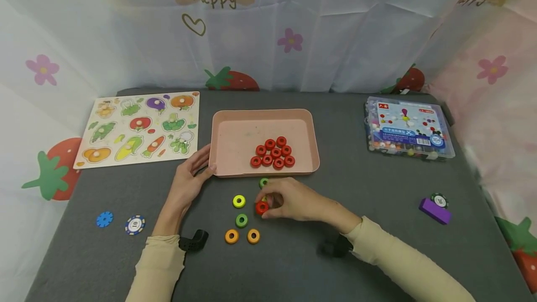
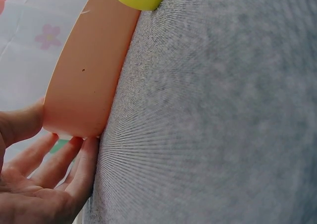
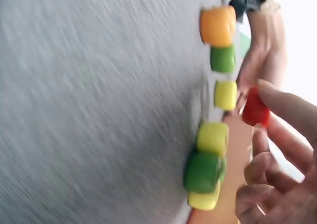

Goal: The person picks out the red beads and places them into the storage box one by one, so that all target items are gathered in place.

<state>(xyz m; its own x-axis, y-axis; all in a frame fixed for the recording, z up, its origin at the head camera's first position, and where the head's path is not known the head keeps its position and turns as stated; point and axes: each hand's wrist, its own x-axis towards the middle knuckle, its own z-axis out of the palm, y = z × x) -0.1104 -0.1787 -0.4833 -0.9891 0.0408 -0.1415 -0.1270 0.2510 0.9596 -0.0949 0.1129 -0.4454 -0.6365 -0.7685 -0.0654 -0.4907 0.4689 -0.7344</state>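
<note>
In the head view, my left hand [image 1: 187,181] holds the front-left corner of a pink tray [image 1: 235,167], thumb at the rim and fingertips against the outer wall [image 2: 84,85]. Several red ring-shaped beads [image 1: 275,153] lie inside, grouped towards the front right. Just in front of the tray, my right hand [image 1: 293,199] pinches another red ring-shaped bead [image 3: 255,109] between thumb and fingers. Around that hand are yellow [image 1: 238,201], green [image 1: 241,220] and orange [image 1: 231,236] ring-shaped beads on the cloth. The right hand partly hides some of them.
A vegetable puzzle board [image 1: 138,129] lies back left, a plastic case [image 1: 409,127] back right. Blue [image 1: 104,219] and blue-and-white [image 1: 135,224] chips sit at left. At right, a purple block [image 1: 435,211] is beside a dark chip [image 1: 439,200]. A printed curtain [image 1: 251,45] hangs behind.
</note>
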